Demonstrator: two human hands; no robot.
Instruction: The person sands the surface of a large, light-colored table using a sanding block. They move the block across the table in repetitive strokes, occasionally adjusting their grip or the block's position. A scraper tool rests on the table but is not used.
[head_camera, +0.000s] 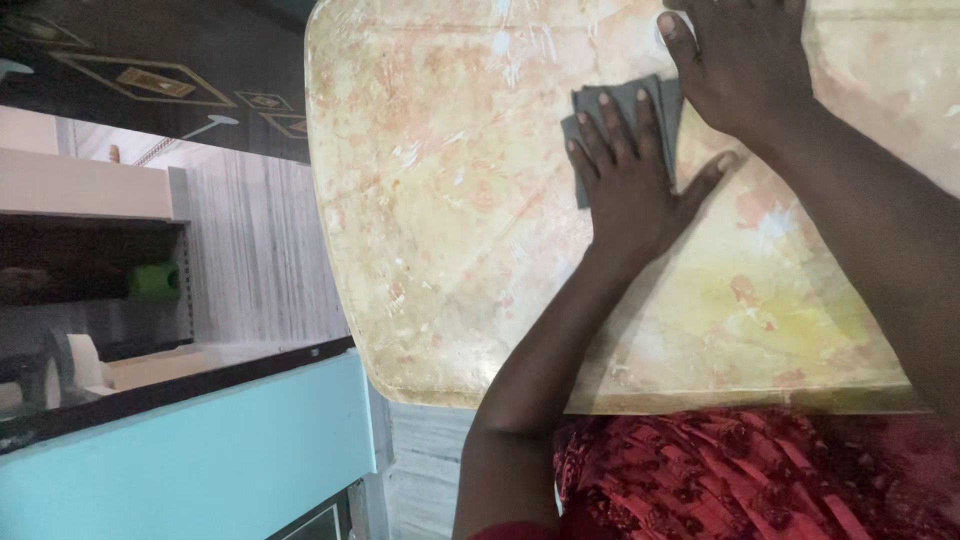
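The left hand (625, 185) lies flat, fingers spread, pressing a grey cloth (590, 105) onto the mottled surface (440, 230). The right hand (740, 60) rests open just beside it, fingertips on the cloth's far edge.

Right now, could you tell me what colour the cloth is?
Dark grey cloth, seen in the head view.

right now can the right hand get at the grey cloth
Yes, it looks so: the right hand lies flat on the table with its fingers already on the grey cloth's upper edge, beside the left hand pressing on it.
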